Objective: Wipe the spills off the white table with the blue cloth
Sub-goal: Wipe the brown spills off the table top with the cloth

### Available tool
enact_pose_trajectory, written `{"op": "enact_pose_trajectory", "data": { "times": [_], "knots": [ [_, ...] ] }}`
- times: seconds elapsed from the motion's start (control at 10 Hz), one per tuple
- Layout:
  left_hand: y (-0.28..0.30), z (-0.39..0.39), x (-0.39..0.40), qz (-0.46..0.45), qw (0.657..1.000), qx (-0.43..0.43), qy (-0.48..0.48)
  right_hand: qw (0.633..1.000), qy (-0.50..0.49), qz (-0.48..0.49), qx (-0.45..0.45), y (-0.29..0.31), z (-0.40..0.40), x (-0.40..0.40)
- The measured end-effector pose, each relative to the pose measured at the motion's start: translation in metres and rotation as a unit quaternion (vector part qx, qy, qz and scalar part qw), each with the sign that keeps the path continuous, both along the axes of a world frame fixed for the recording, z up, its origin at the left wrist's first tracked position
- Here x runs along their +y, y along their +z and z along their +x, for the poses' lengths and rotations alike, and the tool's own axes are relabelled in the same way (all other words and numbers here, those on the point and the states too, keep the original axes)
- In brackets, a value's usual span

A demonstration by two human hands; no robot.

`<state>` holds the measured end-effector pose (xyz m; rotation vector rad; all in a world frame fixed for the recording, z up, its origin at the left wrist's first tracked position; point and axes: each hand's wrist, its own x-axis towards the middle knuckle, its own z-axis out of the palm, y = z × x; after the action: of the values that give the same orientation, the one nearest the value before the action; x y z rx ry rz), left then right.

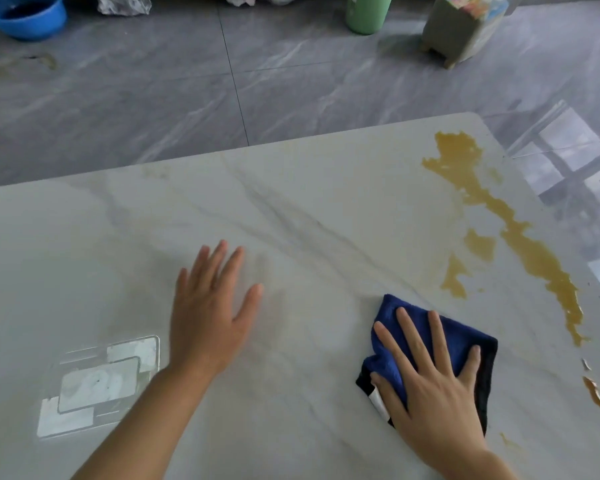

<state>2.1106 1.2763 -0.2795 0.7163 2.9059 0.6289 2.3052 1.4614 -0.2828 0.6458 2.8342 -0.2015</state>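
Floor (153,98): grey veined glossy tiles beyond the tabletop's far edge, with window reflections past the right edge.
Tabletop (309,202): white marble-patterned slab with faint grey veins and a rounded far right corner; a bright rectangular reflection lies near its near left part.
Spill (465,168): a long amber-yellow liquid streak running from the far right corner down along the right edge, with ragged borders; smaller separate patches sit just inside it, and a few small drops lie near the near right edge.
Left hand (208,313): fingers straight and spread, palm down over the middle of the tabletop, slightly blurred; whether it touches the surface cannot be told.
Right hand (433,382): fingers straight and fanned, pressing flat on the cloth.
Cloth (465,337): deep blue plush microfibre cloth, folded into a rough square with a darker, almost black edge and a small white tag at its near left corner; it lies flat on the tabletop toward the near right, near the spill but apart from it.
Basin (28,15): blue plastic bowl on the floor, far left.
Bottle (368,12): pale green cylinder standing on the floor, far centre-right.
Stool (465,29): small grey-green blocky stool with a colourful top, beside the bottle.
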Motion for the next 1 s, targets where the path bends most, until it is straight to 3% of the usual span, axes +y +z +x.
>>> {"op": "enact_pose_trajectory", "data": {
  "times": [0.4, 0.6, 0.7, 0.8, 0.9, 1.0],
  "knots": [
    [-0.028, -0.013, 0.131, -0.100, 0.992, 0.023, -0.070, 0.997, 0.047, -0.013, 0.057, -0.009, -0.003, 0.018],
    [-0.034, -0.028, 0.160, -0.134, 0.990, 0.015, -0.038, 0.972, -0.089, -0.103, 0.190, 0.001, -0.025, 0.036],
    [-0.032, -0.026, 0.163, -0.128, 0.991, 0.013, -0.027, 0.929, -0.112, -0.329, 0.128, 0.032, -0.052, 0.067],
    [-0.027, -0.024, 0.163, -0.116, 0.993, 0.014, -0.025, 0.839, -0.146, -0.432, 0.297, 0.039, -0.080, 0.095],
    [-0.023, -0.022, 0.163, -0.122, 0.992, 0.014, -0.028, 0.843, -0.108, -0.412, 0.330, 0.052, -0.121, 0.134],
    [-0.020, -0.023, 0.163, -0.130, 0.991, 0.011, -0.031, 0.905, 0.000, -0.321, 0.278, 0.054, -0.159, 0.171]
  ]
}}
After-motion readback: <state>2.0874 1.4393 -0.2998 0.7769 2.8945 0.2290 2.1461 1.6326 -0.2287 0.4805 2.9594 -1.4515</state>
